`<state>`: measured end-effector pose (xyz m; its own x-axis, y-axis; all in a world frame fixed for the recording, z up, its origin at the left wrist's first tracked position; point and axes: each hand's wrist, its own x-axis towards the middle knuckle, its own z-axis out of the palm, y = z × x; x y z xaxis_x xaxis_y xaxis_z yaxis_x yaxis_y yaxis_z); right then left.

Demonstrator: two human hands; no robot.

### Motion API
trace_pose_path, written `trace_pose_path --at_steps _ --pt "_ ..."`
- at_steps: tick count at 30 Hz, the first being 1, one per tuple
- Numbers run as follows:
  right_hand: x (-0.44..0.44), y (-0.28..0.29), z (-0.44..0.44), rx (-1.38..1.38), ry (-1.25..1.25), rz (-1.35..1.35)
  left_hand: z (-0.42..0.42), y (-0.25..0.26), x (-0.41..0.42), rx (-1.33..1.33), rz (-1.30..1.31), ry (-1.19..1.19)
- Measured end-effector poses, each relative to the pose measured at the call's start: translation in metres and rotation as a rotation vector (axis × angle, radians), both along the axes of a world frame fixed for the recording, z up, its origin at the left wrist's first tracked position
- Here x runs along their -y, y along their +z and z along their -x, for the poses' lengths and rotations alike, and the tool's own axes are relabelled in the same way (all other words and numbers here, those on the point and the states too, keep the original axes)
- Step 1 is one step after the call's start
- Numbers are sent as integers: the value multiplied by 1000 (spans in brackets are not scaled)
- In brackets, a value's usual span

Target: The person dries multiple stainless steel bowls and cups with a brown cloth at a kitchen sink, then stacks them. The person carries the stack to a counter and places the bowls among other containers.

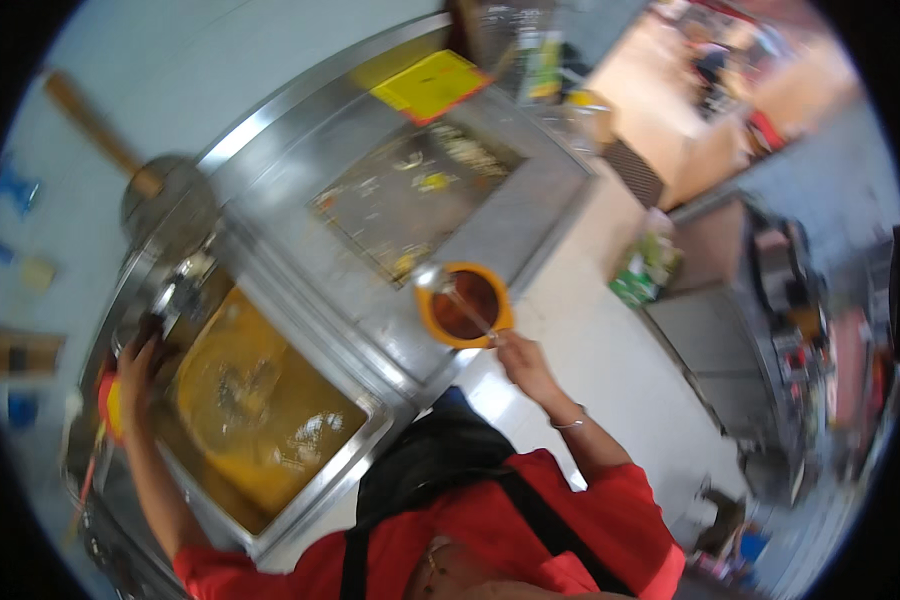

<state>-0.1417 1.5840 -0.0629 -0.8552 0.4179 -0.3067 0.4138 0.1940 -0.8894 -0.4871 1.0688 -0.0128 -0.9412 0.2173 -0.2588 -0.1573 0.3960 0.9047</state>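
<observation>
My right hand point(523, 365) is closed on the handle end of an orange-rimmed pot point(424, 310) with dark reddish contents. A metal ladle or spoon point(429, 277) lies across that rim, and its handle end meets my fingers. My left hand point(139, 367) reaches to the far-left side of a metal basin point(379, 425), beside a dark object and metal fittings; blur hides whether it grips anything. A large yellow round container point(270, 390) sits in the basin with wet, cloudy contents. A red and yellow thing point(111, 405) is next to my left wrist.
A steel counter point(270, 172) carries scattered food scraps around a recessed panel and a yellow box point(431, 84). A round metal strainer with a wooden handle point(169, 199) hangs or rests at the upper left. Cardboard boxes point(690, 150), a green bag point(637, 277) and cabinets point(712, 322) stand right.
</observation>
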Motion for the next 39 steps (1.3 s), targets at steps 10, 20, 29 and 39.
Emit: trace_pose_path --at_steps 10,20,29,39 --pt "29 -96 -6 -42 322 -92 -84 -30 -133 380 -56 129" --pt "3 -122 -21 108 275 -597 -120 -41 -194 470 -314 59" --pt "-76 -202 6 14 -579 -285 -129 -37 -244 282 -174 -127" --pt "-97 -114 -8 -168 -374 496 -150 -37 -350 -386 263 -342"
